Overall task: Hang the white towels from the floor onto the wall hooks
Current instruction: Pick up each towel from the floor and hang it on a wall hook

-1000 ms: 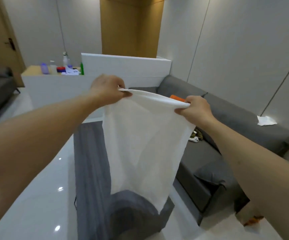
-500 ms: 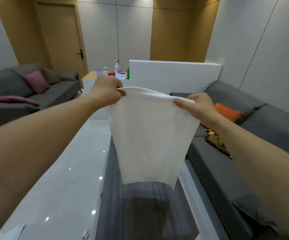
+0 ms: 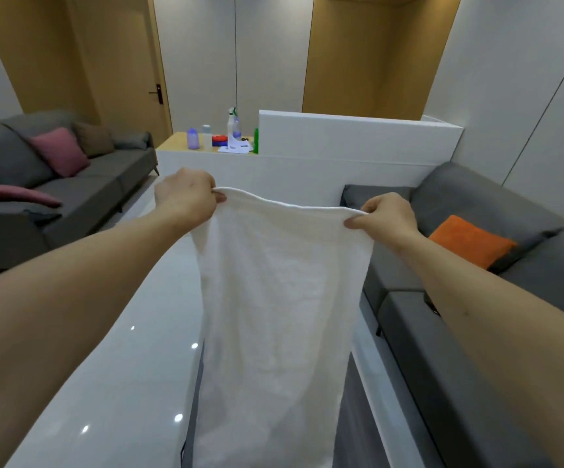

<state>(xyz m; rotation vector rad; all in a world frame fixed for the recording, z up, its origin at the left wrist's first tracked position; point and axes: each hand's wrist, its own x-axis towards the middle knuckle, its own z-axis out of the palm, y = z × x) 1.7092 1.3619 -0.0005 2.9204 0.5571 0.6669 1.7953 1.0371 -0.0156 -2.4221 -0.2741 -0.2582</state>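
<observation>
White terry-cloth towel (image 3: 280,298) is up off the floor and stretched out in front of the person at chest height — the left hand (image 3: 186,195) pinches one top corner, the right hand (image 3: 387,216) pinches the other, fingers curled tight over the hem on both sides. It hangs flat between the two grey fabric sofas (image 3: 476,298). Looks to me like the carry-and-spread step, with hanging not yet done. No wall hooks anywhere in view, so the next move probably calls for finding them — then bunching that top edge so it catches on a hook.
</observation>
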